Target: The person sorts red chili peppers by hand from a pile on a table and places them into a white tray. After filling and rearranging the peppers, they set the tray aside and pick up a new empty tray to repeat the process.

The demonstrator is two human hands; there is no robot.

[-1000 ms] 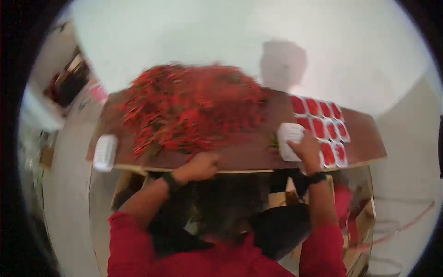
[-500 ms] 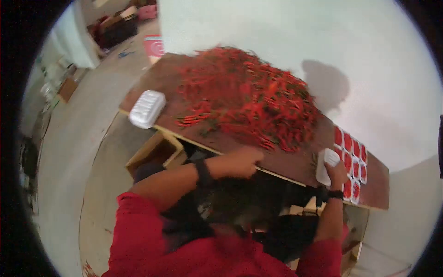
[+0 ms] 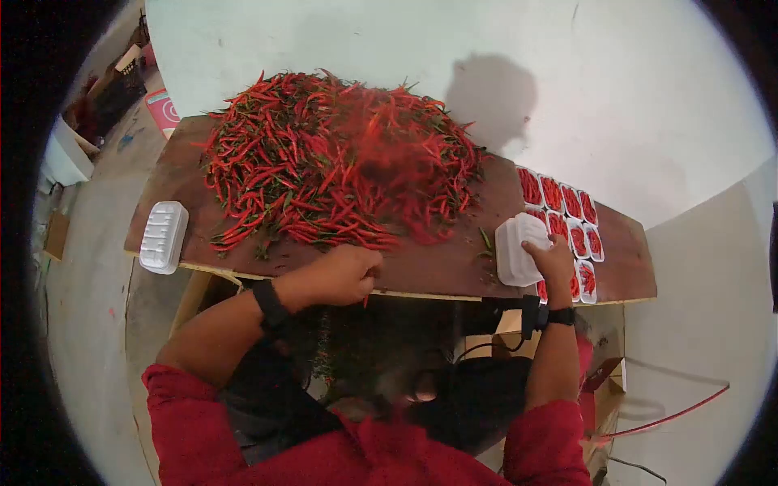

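While in right hand (image 3: 553,259) — white container (image 3: 510,253), long axis toward wall (image 3: 365,40).

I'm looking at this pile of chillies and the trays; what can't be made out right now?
All in the head view:
- What the left hand holds: its curled fingers hide all but a bit of red.
- The exact number of filled trays: the right hand and white stack cover some.
- Single chillies mid-pile: blurred.
- The far-left clutter: small, cut off by the dark rim.
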